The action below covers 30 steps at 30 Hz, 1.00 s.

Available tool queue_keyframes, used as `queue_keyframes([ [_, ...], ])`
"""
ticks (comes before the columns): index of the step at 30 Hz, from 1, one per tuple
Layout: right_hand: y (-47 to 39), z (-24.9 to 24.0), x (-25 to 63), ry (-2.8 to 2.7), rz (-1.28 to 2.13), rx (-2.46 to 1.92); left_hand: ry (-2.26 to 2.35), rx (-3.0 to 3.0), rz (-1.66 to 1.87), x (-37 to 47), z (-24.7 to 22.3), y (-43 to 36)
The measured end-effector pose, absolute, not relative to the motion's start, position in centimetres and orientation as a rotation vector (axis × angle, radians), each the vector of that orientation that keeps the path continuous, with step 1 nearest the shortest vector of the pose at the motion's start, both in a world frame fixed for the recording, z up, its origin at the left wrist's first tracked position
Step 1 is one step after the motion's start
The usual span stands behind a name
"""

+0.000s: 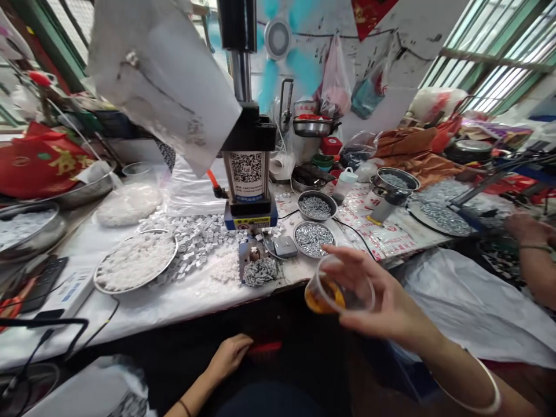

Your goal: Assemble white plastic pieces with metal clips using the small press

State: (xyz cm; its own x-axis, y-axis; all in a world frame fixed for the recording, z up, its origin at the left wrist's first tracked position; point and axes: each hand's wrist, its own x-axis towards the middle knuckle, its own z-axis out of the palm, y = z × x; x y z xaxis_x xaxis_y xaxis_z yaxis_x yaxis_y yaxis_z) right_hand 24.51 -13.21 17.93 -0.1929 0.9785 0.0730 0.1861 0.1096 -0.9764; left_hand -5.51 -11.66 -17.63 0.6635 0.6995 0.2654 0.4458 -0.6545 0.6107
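My right hand (pixel 386 304) holds a clear plastic cup (pixel 365 289) by its sides, fingers above and thumb below. The cup is tilted, and amber liquid (pixel 324 296) lies in its lower part. Low over the dark cloth, my left hand (pixel 230 352) is closed with its fingers curled; what they hold, if anything, is hidden. Beside its fingertips shows a red strip (pixel 266 347), too dim to name. Behind the cup stands a round metal dish of small metal parts (pixel 315 238). A black press (pixel 247 168) rises over a small block (pixel 247 252) with a heap of metal pieces (pixel 260 271).
A round tray of white pieces (pixel 96 277) and loose grey-white blocks (pixel 195 234) cover the left table. A second metal bowl (pixel 299 200) and a squeeze bottle (pixel 345 184) stand behind. A co-worker's hand (pixel 527 229) is at far right. A fan (pixel 278 39) hangs behind.
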Motion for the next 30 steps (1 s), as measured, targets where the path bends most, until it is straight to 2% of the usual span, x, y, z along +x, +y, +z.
queue_keyframes([
  [3, -8.6, 14.2, 30.4, -1.336, 0.990, -1.364, 0.852, 2.508, 0.791, -6.5, -17.0, -12.1],
  [8, 0.7, 7.2, 42.5, -1.128, 0.252, -1.667, 1.212, 2.651, 1.100, -10.0, -13.6, -10.5],
  [11, 5.5, 4.4, 48.3, -0.962, 0.133, -1.904, 1.657, 2.511, 1.348, -12.4, -11.2, -7.8],
  [14, 8.6, 2.6, 51.2, -0.789, 0.048, -2.102, 1.887, 2.420, 1.407, -14.2, -9.9, -5.2],
  [24, 9.3, 0.9, 51.4, -0.730, 0.101, -2.258, 1.947, 2.342, 1.306, -14.5, -13.5, -2.2],
  [30, 8.5, 4.5, 47.2, -1.096, -0.290, -2.171, 2.056, 2.286, 1.232, -15.0, -13.3, -1.5],
])
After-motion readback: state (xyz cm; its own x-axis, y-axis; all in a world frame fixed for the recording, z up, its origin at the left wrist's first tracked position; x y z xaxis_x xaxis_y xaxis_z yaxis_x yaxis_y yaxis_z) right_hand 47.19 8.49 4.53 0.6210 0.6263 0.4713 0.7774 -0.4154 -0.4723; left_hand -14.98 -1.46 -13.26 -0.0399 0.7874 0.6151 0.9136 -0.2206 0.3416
